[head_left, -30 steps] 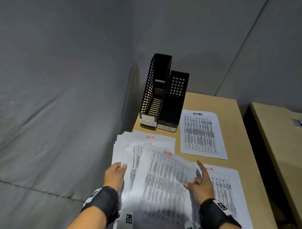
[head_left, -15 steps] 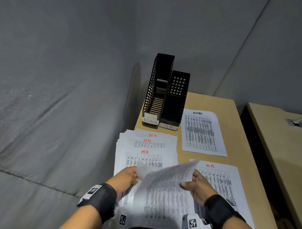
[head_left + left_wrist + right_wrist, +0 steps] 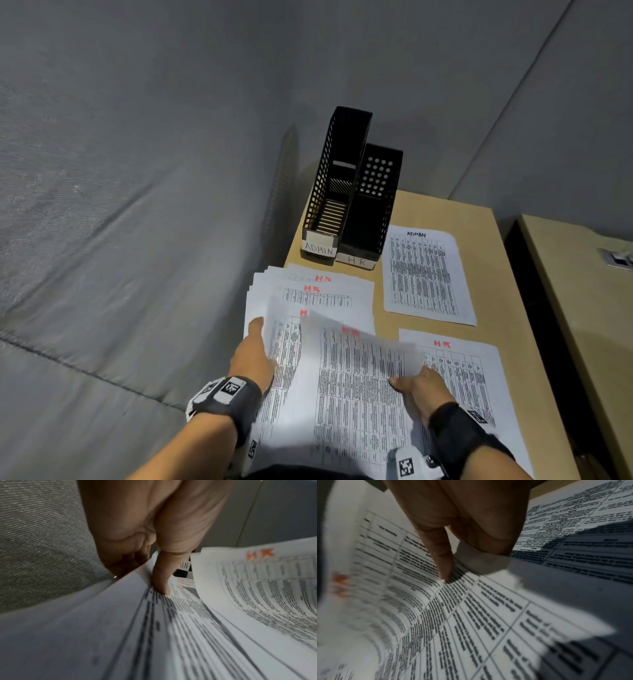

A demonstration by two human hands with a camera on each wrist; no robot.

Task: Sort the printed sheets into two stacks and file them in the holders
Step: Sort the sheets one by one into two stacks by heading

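R hand (image 3: 416, 385) pinches the lifted sheet (image 3: 356, 387) by its right edge: thumb on top, other fingers curled under the paper, clear in the right wrist view, where the thumb (image 3: 443, 561) presses the printed side. That sheet is curved and blurry, red HR mark near its top, sitting lower centre of the head frame and overlapping both piles.

L hand (image 3: 255, 353) is on the unsorted pile (image 3: 318, 298), lower left of centre. Left wrist view shows the thumb (image 3: 163, 580) pressing down on top of the paper w/ the other fingers curled under the pile's left edge, so it's gripping the pile. The pile is fanned out, a few red HR headings peeking out one above another.

To the right, lower right of frame, is the HR stack (image 3: 469, 373), flat on the desk (image 3: 496, 274), partly under the lifted sheet and the R wrist. Above it, mid right, the ADMIN sheet (image 3: 424, 274) lies flat on its own, apart from the HR stack.

Back at the desk's far left corner, centre of frame, two black holders stand upright and touching: the ADMIN holder (image 3: 329, 192) on the left, taller, and the HR holder (image 3: 373, 205) on the right, both w/ white labels at the front. No sheets visible in either. Grey fabric walls behind, a second desk (image 3: 582, 274) at the right edge.
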